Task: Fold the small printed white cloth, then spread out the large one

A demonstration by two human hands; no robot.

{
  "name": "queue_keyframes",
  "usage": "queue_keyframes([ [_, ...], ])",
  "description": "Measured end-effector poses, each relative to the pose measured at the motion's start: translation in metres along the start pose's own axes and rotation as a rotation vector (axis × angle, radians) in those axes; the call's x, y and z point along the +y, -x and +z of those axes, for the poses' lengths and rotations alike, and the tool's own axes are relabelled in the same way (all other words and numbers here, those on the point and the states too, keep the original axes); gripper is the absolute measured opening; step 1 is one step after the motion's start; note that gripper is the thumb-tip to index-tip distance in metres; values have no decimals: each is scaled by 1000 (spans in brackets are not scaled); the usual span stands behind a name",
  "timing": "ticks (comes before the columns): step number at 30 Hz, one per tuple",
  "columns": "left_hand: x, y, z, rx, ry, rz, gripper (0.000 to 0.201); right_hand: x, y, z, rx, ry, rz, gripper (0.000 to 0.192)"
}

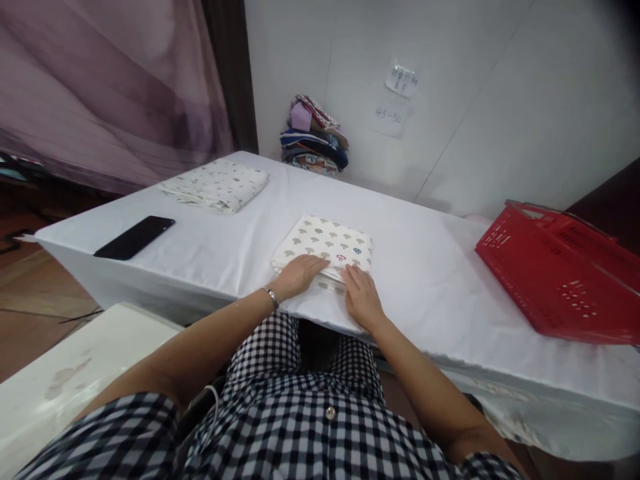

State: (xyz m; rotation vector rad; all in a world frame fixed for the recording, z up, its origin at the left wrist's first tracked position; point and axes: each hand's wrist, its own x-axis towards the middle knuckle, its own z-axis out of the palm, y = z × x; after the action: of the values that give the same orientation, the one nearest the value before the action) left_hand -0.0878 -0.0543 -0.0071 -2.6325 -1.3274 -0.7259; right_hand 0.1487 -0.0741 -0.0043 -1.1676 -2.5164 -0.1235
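Both my hands lie flat on the folded patterned cloth (324,248) at the near edge of the worktop (430,280): left hand (299,275) on its near-left corner, right hand (361,297) on its near-right edge, fingers (350,273) stretched out close together, pressing down, pinching nothing. Open white surface runs right of the cloth up to the red basket (560,273) and left toward the black phone (134,237). A second folded cloth (216,185) lies at the far-left edge and a stack of folded fabrics (314,137) sits against the wall, well apart.
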Motion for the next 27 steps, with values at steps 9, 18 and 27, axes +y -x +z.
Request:
queue_keyframes([
  [9,-55,32,-29,-141,-33,-131,43,-2,2,8,-114,-21,-38,60],
  [18,3,28,-28,-93,-24,-59,49,-8,0,5,-164,-6,-22,65],
  [27,-17,23,-7,-69,-110,50,39,-18,-13,-3,-182,-57,-50,63],
])
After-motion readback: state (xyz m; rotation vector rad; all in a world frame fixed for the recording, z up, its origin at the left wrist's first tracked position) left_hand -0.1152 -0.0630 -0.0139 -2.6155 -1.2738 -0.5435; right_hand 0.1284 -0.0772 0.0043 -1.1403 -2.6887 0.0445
